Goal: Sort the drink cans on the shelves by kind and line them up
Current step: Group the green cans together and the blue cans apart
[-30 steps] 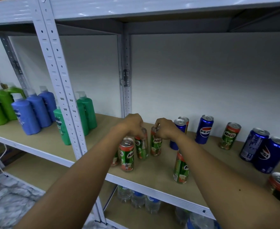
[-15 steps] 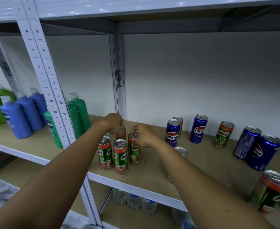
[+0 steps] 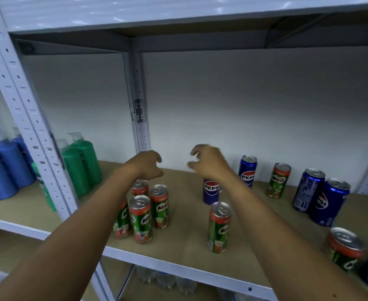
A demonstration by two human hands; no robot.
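head view: the lone milo can (image 3: pixel 219 227) stands upright right under the right hand (image 3: pixel 209 162), nearer than the left hand (image 3: pixel 145 165). both hands loose, holding nothing.

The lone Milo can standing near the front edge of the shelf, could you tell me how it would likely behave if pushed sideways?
The lone Milo can is tall and slim on a small base, so a push near its top would probably tip it. Its smooth round wall suggests it would roll once down. It stands close to the shelf front edge, so a fall outward seems possible.
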